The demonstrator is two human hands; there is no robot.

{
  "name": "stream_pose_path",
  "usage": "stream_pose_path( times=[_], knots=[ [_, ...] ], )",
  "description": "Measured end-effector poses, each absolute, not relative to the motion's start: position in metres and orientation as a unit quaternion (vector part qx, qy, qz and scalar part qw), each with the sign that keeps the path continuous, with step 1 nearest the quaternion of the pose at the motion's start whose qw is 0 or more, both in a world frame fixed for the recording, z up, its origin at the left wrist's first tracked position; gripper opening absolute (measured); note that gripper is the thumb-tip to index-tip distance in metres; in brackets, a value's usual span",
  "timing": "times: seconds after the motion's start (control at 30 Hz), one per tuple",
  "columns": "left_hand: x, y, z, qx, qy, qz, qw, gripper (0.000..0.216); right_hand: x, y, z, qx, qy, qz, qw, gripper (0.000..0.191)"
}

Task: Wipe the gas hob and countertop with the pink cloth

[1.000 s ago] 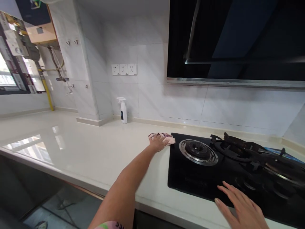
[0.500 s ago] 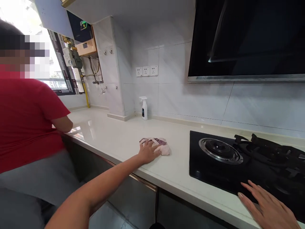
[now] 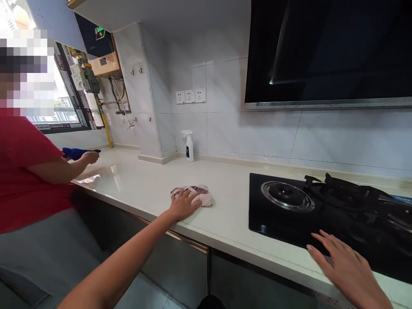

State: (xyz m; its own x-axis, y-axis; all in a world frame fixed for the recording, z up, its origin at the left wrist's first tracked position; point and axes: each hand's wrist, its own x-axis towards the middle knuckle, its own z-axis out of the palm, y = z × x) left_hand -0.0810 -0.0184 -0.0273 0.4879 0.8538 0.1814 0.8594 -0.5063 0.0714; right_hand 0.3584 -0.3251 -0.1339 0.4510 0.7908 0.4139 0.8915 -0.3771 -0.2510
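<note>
My left hand [image 3: 184,205] rests on a crumpled cloth [image 3: 203,198], pale pink with purple patches, and its fingers curve over the fabric. Beneath the cloth is the white countertop [image 3: 225,214], to the left of the black gas hob [image 3: 267,223]. My right hand [image 3: 343,262] is open, fingers apart and holding nothing, at the front edge of the hob. Whether its palm touches the surface I cannot tell. A white spray bottle [image 3: 189,148] stands upright against the back wall, beyond the cloth.
On the left a person in a red shirt [image 3: 28,150] leans at the counter, holding a blue cloth [image 3: 75,153]. Black pan supports [image 3: 347,193] stand on the hob. A dark range hood [image 3: 328,56] overhangs it. A wall column [image 3: 138,94] juts out behind the counter.
My left hand has slid the cloth a little to the left, away from the hob. The other person's forearm and blue cloth have come into sight. The view has turned slightly right.
</note>
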Motion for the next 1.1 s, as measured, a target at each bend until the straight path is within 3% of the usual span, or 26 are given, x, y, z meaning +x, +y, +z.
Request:
stream_pose_path(
  times=[0.17,0.33,0.67,0.97,1.1],
  knots=[
    [-0.008,-0.016,-0.028,-0.863,-0.496,-0.095,0.013,0.06,0.348,-0.324,-0.122,-0.826,-0.506,-0.117,0.219,0.07],
    [0.042,-0.075,-0.036,-0.912,-0.395,-0.106,0.02,0.052,0.345,-0.325,-0.122,-0.821,-0.509,-0.125,0.224,0.071],
    [-0.032,-0.148,-0.053,-0.956,-0.209,-0.205,0.023,0.033,0.345,-0.323,-0.126,-0.814,-0.513,-0.149,0.228,0.069],
    [-0.109,-0.098,-0.058,-0.849,-0.441,-0.288,0.046,0.038,0.343,-0.322,-0.125,-0.813,-0.508,-0.162,0.234,0.07],
    [-0.101,-0.113,-0.071,-0.842,-0.449,-0.286,0.092,0.038,0.34,-0.32,-0.125,-0.811,-0.507,-0.17,0.239,0.07]
  ],
)
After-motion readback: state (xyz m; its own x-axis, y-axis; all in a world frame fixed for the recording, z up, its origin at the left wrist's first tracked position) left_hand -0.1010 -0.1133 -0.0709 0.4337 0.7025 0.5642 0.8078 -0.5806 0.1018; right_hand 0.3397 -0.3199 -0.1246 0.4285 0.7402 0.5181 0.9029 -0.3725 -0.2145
